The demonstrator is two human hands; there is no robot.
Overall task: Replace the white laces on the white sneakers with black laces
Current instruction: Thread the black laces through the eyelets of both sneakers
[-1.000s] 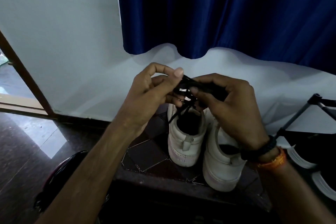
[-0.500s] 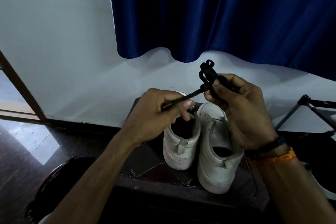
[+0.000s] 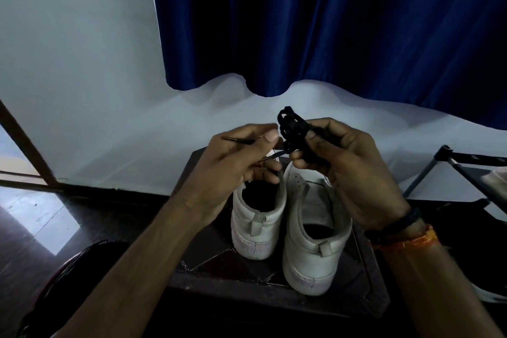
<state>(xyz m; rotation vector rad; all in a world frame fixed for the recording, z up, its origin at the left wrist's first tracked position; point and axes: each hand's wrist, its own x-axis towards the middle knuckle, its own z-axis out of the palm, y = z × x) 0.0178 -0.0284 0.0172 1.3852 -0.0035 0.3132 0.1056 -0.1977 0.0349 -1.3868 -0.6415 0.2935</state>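
Fingers of both hands are curled and busy with one black lace. The left hand pinches a thin end of it between thumb and forefinger, the stiff tip poking out toward nine o'clock, while its lower fingers fold in over the collar of the left sneaker. The right hand, at three o'clock from the left one, grips a looped bundle of the same lace, with coils standing up at twelve o'clock above its thumb. A short strand runs between the two hands.

Both white sneakers sit heels toward the camera on a dark stool with a cracked-tile pattern. The right sneaker stands just beside the left one, slightly nearer the viewer. Each shoe mouth is dark inside; nothing can be made out in them. The hands cover the toe ends and most of the eyelet rows, so whether any lace is threaded cannot be told.

At three o'clock a black metal rack is cut off by the frame edge, and at seven o'clock a dark rounded object is too dim to name. A blue curtain hangs at twelve o'clock against the pale wall. The right wrist wears a black band and an orange thread.
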